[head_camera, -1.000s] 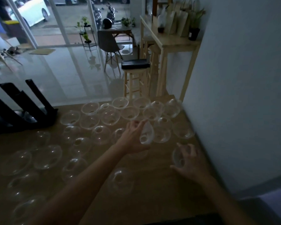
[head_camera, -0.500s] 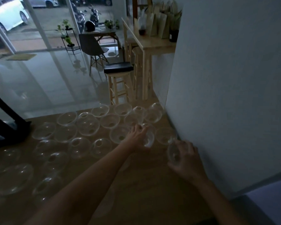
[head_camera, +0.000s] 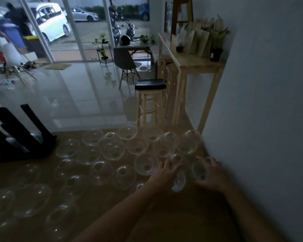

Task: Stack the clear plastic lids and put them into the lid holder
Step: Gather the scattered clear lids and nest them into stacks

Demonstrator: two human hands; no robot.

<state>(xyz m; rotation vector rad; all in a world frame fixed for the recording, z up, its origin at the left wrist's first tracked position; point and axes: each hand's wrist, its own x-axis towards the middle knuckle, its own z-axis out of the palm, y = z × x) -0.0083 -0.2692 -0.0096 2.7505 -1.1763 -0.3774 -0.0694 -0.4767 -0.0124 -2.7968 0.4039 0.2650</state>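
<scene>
Several clear dome lids (head_camera: 112, 149) lie spread over the brown table (head_camera: 101, 215), some rim up, some dome up. My left hand (head_camera: 163, 173) grips a clear lid (head_camera: 179, 180) tilted on edge near the table's right side. My right hand (head_camera: 210, 173) holds another clear lid (head_camera: 198, 171) close beside it, next to the wall. The two held lids are a short gap apart. The black lid holder (head_camera: 19, 137) with slanted posts stands at the table's left back.
A grey wall (head_camera: 261, 119) runs along the table's right edge. Beyond the table's far edge stand a wooden stool (head_camera: 150, 100) with a black seat and a tall wooden side table (head_camera: 191, 67). Bare tabletop shows under my forearms.
Both hands moved toward each other and nearer the far right lids, each keeping its lid. The view swung back to the left and up, so the lid holder shows more fully.
</scene>
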